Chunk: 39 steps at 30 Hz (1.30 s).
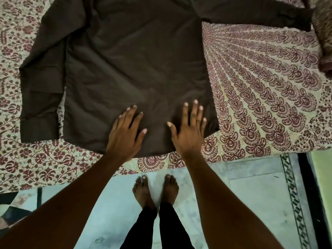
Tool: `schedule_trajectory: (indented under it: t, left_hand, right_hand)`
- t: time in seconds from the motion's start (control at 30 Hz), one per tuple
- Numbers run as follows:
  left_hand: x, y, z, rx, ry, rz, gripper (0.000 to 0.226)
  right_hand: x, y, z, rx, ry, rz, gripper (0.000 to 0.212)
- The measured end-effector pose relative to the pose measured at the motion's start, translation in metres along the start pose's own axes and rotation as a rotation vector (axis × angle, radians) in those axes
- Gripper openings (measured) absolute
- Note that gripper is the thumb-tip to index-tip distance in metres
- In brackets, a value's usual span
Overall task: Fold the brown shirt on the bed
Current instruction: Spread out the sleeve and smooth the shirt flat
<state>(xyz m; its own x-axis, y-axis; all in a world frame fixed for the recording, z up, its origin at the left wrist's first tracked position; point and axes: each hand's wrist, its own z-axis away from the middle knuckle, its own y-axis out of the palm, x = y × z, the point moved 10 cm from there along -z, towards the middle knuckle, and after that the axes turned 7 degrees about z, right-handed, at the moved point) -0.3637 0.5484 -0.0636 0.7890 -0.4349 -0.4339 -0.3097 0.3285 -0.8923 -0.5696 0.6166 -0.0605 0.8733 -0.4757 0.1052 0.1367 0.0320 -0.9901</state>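
The brown shirt (136, 65) lies spread flat on the bed (260, 90), its hem toward me. One sleeve runs down the left side, the other stretches out to the upper right. My left hand (125, 133) rests flat on the hem near the middle, fingers spread. My right hand (190, 130) lies flat on the hem toward the shirt's right edge, fingers apart too. Neither hand grips the cloth. The collar end is cut off at the top of the view.
A patterned maroon and cream bedsheet (46, 164) covers the bed, whose near edge runs just below the hem. A brown patterned pillow or blanket (323, 33) lies at the far right. My bare feet (155, 191) stand on the pale tiled floor.
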Motion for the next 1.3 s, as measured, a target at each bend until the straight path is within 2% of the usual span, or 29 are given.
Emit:
schedule_trajectory:
  t: [0.07,0.13,0.27,0.33,0.4,0.47,0.57,0.73,0.97,1.03,1.1,1.2,1.3]
  left_hand:
    - [0.01,-0.001,-0.02,-0.01,-0.023,-0.07,0.064]
    - [0.025,0.003,-0.028,0.014,-0.076,-0.107,0.068]
    - [0.041,0.011,-0.011,0.058,-0.114,-0.112,0.07]
    - [0.043,0.01,0.005,0.065,-0.134,-0.12,0.071]
    - [0.042,0.009,0.017,0.074,-0.137,-0.114,0.074]
    - [0.043,0.002,0.015,0.035,-0.143,-0.064,0.073]
    - [0.052,-0.015,-0.006,-0.07,-0.17,-0.037,0.07]
    - [0.09,-0.014,-0.006,-0.107,-0.301,-0.102,0.069]
    - [0.097,-0.014,0.06,-0.05,-0.378,-0.08,0.067]
    - [0.098,-0.025,0.051,-0.112,-0.38,-0.013,0.063]
    - [0.104,-0.039,0.028,-0.18,-0.357,0.006,0.061]
    - [0.13,-0.044,-0.001,-0.145,-0.362,-0.041,0.066]
    - [0.154,-0.04,0.008,-0.116,-0.409,-0.05,0.069]
  right_hand:
    - [0.021,0.012,-0.025,0.047,-0.145,-0.013,0.075]
    - [0.009,0.025,-0.035,0.101,-0.107,0.001,0.072]
    - [-0.052,0.022,-0.005,0.113,0.176,0.031,0.074]
    - [-0.081,0.021,0.017,0.155,0.366,0.037,0.081]
    - [-0.09,0.011,0.027,0.109,0.486,0.053,0.088]
    - [-0.066,-0.002,0.016,0.014,0.375,0.094,0.088]
    - [0.008,-0.004,-0.017,-0.051,0.051,0.102,0.081]
    - [0.094,0.035,-0.045,0.097,-0.239,0.076,0.078]
    - [0.118,0.034,0.051,0.231,-0.637,0.121,0.078]
    - [0.12,0.021,0.034,0.207,-0.652,0.115,0.077]
    - [0.126,0.013,-0.008,0.146,-0.547,0.098,0.079]
    - [0.144,0.012,-0.073,0.068,-0.391,0.086,0.082]
    - [0.183,0.035,-0.092,0.121,-0.443,0.122,0.086]
